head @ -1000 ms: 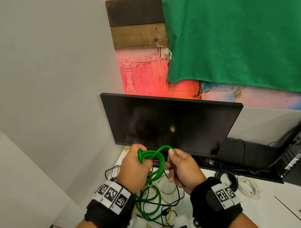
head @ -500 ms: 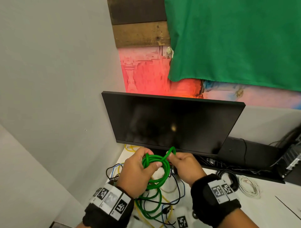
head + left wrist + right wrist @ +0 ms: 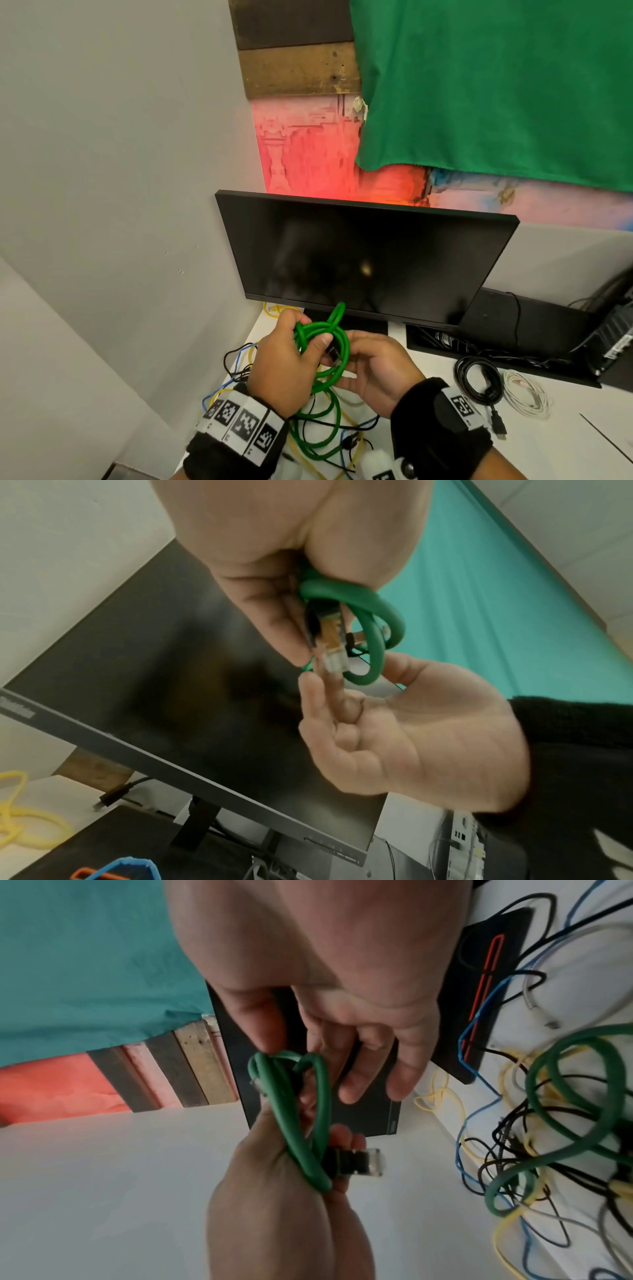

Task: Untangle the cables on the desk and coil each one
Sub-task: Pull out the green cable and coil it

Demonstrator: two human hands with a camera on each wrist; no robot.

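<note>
Gripping green cable [image 3: 337, 346] coils w/ left hand [image 3: 286, 370] fingers; right hand [image 3: 375, 371] fingers relaxed, touching loop.

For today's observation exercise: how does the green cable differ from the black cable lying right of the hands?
The green cable is thick, partly looped in the left hand, its tail trailing into the tangle. The black cable is thinner, fully coiled, lying untouched on the desk. Both form round loops.
</note>
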